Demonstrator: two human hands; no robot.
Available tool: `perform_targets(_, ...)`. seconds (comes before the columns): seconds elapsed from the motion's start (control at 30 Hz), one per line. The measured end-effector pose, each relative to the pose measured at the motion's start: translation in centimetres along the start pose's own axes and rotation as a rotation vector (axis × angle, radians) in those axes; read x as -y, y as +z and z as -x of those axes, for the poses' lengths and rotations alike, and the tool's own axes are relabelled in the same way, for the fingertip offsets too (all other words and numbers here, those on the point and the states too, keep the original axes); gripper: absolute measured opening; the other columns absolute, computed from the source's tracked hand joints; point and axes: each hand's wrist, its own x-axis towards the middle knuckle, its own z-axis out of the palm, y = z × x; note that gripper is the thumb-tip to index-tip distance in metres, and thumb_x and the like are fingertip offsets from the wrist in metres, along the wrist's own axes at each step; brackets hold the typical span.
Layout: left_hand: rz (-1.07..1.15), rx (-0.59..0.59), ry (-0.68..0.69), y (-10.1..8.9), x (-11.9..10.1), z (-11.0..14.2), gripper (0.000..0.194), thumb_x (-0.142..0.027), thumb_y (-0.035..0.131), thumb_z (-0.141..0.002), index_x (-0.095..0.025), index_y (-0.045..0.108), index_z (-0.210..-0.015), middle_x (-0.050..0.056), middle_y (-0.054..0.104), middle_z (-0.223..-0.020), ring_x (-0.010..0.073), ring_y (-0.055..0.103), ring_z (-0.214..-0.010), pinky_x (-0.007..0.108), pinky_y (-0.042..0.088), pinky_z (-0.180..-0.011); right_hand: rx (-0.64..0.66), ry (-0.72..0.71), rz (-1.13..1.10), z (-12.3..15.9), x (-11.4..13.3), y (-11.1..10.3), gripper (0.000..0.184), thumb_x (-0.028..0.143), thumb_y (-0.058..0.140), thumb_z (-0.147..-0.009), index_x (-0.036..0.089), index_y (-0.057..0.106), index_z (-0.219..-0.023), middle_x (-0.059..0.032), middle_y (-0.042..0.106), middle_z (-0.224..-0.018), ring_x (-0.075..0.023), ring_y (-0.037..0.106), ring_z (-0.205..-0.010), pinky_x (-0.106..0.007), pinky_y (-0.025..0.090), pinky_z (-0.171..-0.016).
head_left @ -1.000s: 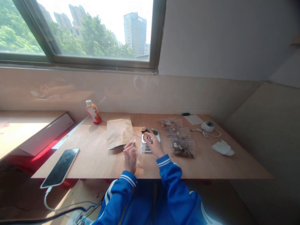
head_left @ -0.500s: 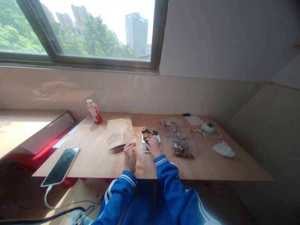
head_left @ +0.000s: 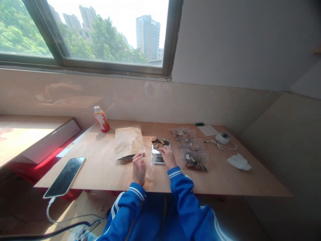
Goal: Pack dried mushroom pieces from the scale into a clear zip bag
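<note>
My left hand point(head_left: 139, 168) is closed on the edge of a clear zip bag point(head_left: 150, 172) with a red seal line, its mouth turned toward the scale. A small digital scale point(head_left: 160, 160) bears a pile of dried brown slices point(head_left: 159, 143), dark at the edges. Over the near side of that pile, my right hand point(head_left: 168, 156) has its fingertips pinched together. Whatever they grip is too small to make out. Left of the scale lies a brown paper pouch point(head_left: 129, 142), its dark opening close to my left fingers.
Several filled zip bags point(head_left: 195, 160) overlap right of the scale. Farther right are a white camera point(head_left: 222, 137) with its cable and a crumpled tissue point(head_left: 239, 162). A bottle point(head_left: 102, 119) stands back left; a plugged-in phone point(head_left: 65, 177) juts over the table's left edge.
My right hand has drawn slightly right and back from the slices, uncovering the scale's display. Its fingers have come together. My left hand keeps its hold on the zip bag.
</note>
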Motion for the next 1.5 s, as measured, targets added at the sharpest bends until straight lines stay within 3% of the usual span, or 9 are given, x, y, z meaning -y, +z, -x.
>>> perform_targets(0.2, 0.029, 0.030, -0.024, 0.0, 0.0, 0.1, 0.011, -0.025, 0.039, -0.093, -0.021, 0.039, -0.103, 0.010, 0.050, -0.116, 0.0191, 0.053, -0.111, 0.044, 0.046, -0.091, -0.164, 0.085, -0.238, -0.8, 3.9, -2.7, 0.017, 0.028, 0.058, -0.084, 0.020, 0.071, -0.091, -0.0053, 0.063, -0.085, -0.0169, 0.058, -0.073, -0.029, 0.049, -0.070)
perform_targets(0.4, 0.049, 0.025, 0.003, -0.1, -0.2, 0.1, 0.013, -0.026, 0.041, -0.093, -0.022, 0.039, -0.105, 0.010, 0.051, -0.119, 0.0194, 0.052, -0.115, 0.046, 0.044, -0.094, 0.193, 0.039, -0.334, -0.3, 6.9, -3.1, 0.024, 0.019, 0.056, -0.080, 0.021, 0.068, -0.101, -0.0025, 0.065, -0.085, -0.0137, 0.059, -0.068, -0.027, 0.051, -0.068)
perform_targets(0.5, 0.053, 0.037, 0.000, -0.2, -0.4, 0.0, 0.014, -0.026, 0.040, -0.093, -0.022, 0.039, -0.107, 0.010, 0.051, -0.121, 0.0193, 0.051, -0.117, 0.046, 0.044, -0.094, 0.163, 0.060, -0.338, -0.4, 6.3, -2.4, 0.024, 0.019, 0.051, -0.084, 0.019, 0.067, -0.102, -0.0046, 0.067, -0.093, -0.0149, 0.061, -0.074, -0.027, 0.051, -0.069)
perform_targets(0.63, 0.060, 0.035, -0.004, -0.3, -0.6, 0.0, 0.014, -0.025, 0.039, -0.094, -0.023, 0.039, -0.107, 0.010, 0.051, -0.120, 0.0188, 0.051, -0.115, 0.045, 0.046, -0.092, 0.036, 0.017, -0.127, -1.7, 3.3, -0.9, 0.032, 0.012, 0.039, -0.087, 0.015, 0.066, -0.104, -0.0098, 0.065, -0.104, -0.0208, 0.058, -0.100, -0.035, 0.047, -0.089)
perform_targets(0.77, 0.057, 0.044, -0.012, -0.3, -0.5, 0.0, 0.013, -0.025, 0.039, -0.094, -0.022, 0.039, -0.106, 0.010, 0.051, -0.120, 0.0185, 0.052, -0.114, 0.045, 0.047, -0.091, 0.196, -0.079, 0.144, -2.6, 0.7, 0.9, 0.037, 0.007, 0.044, -0.082, 0.015, 0.063, -0.112, -0.0111, 0.063, -0.108, -0.0223, 0.055, -0.104, -0.037, 0.043, -0.094)
perform_targets(0.97, 0.063, 0.059, 0.002, -0.3, -0.6, -0.1, 0.013, -0.024, 0.040, -0.093, -0.023, 0.039, -0.106, 0.010, 0.051, -0.119, 0.0186, 0.053, -0.113, 0.044, 0.046, -0.091, 0.283, -0.160, 0.309, -1.8, 0.5, 1.9, 0.028, 0.007, 0.049, -0.083, 0.020, 0.068, -0.099, -0.0072, 0.064, -0.094, -0.0214, 0.056, -0.091, -0.034, 0.044, -0.084)
perform_targets(1.17, 0.073, 0.053, -0.010, -0.3, -0.8, -0.1, 0.013, -0.024, 0.041, -0.093, -0.023, 0.039, -0.106, 0.010, 0.051, -0.119, 0.0188, 0.052, -0.113, 0.044, 0.046, -0.092, 0.183, -0.093, 0.041, -1.5, 0.7, 1.0, 0.027, 0.008, 0.047, -0.084, 0.020, 0.069, -0.094, -0.0055, 0.068, -0.092, -0.0197, 0.061, -0.091, -0.034, 0.046, -0.086)
perform_targets(1.37, 0.045, 0.057, -0.006, -0.3, -0.8, 0.0, 0.014, -0.024, 0.040, -0.093, -0.023, 0.040, -0.107, 0.010, 0.051, -0.119, 0.0182, 0.053, -0.113, 0.043, 0.047, -0.091, -0.107, 0.231, -0.457, -1.8, 2.6, -1.2, 0.023, 0.024, 0.055, -0.081, 0.015, 0.069, -0.096, -0.0092, 0.072, -0.095, -0.0203, 0.066, -0.082, -0.033, 0.054, -0.076)
perform_targets(1.5, 0.059, 0.047, 0.026, -0.3, -0.6, -0.2, 0.015, -0.027, 0.042, -0.093, -0.023, 0.041, -0.107, 0.009, 0.052, -0.118, 0.0185, 0.053, -0.113, 0.044, 0.046, -0.092, 0.001, 0.203, -0.498, -1.1, 5.4, -2.5, 0.024, 0.027, 0.056, -0.081, 0.018, 0.070, -0.097, -0.0069, 0.073, -0.091, -0.0192, 0.067, -0.078, -0.031, 0.055, -0.072)
